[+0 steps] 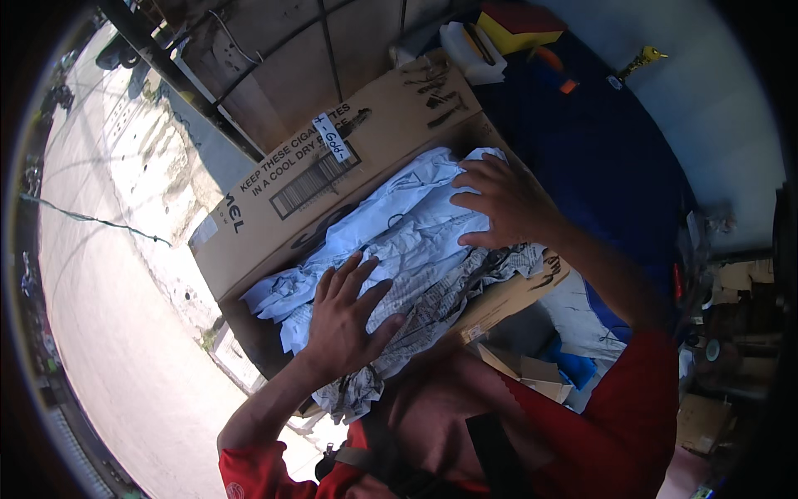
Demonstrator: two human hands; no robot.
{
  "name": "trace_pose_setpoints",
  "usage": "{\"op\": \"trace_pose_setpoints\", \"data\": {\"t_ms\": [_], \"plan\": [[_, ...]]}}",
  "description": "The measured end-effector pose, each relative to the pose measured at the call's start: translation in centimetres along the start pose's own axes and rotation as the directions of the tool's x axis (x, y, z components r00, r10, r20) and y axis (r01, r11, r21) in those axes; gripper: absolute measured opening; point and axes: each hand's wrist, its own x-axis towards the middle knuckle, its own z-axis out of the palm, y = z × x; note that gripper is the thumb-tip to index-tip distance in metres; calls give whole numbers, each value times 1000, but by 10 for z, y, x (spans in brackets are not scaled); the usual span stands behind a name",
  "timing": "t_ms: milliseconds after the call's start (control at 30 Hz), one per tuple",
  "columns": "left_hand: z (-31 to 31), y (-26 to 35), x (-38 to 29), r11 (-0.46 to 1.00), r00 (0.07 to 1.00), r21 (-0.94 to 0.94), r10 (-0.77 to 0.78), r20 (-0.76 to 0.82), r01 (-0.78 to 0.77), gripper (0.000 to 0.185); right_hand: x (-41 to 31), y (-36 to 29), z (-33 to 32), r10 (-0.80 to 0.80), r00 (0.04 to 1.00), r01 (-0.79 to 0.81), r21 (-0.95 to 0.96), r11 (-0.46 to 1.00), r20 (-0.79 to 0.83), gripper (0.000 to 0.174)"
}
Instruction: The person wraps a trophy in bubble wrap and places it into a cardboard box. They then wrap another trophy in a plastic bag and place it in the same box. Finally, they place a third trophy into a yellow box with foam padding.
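Observation:
A large cardboard box (380, 143) stands tilted across the view with its top open and one flap raised at the far side. Crumpled white paper (411, 187) and printed newspaper (430, 312) fill its mouth. My left hand (349, 312) rests on the paper near the box's left end, palm down and fingers spread. On the right, my right hand (499, 203) lies over the paper with its fingers apart and slightly bent. Neither hand is closed on anything. Whatever lies beneath the paper is hidden. The raised flap bears printing, marker writing and a label.
A dark blue cloth-covered surface (580, 162) lies to the right, with a white container (477, 53), a yellow and red box (520, 28) and a key-shaped object (642, 62) beyond. Metal bars (187, 93) stand at the left, before a sunlit pavement (93, 299). Smaller cartons (539, 374) sit below.

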Motion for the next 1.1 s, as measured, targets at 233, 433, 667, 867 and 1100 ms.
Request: {"op": "trace_pose_setpoints", "data": {"t_ms": [233, 433, 667, 867, 1100], "plan": [[76, -10, -2, 901, 964, 422, -197, 179, 105, 83, -32, -25, 45, 211, 905, -134, -222, 966, 370, 138], [102, -14, 4, 887, 973, 458, -152, 173, 57, 97, -7, -24, 47, 296, 739, -187, -238, 953, 605, 141], [44, -7, 13, 943, 987, 333, -74, 142, 23, 117, 16, -34, 4, -79, 972, 156, -362, 919, 221, 128], [56, -27, 38, 915, 918, 386, -248, 309, 118, 134, 31, -8, 68, 34, 880, 56, -176, 983, 473, 144], [84, -53, 25, 969, 978, 218, -148, 144, 115, 128, 17, 18, 122, -53, 960, 57, -7, 998, 275, 146]]}}
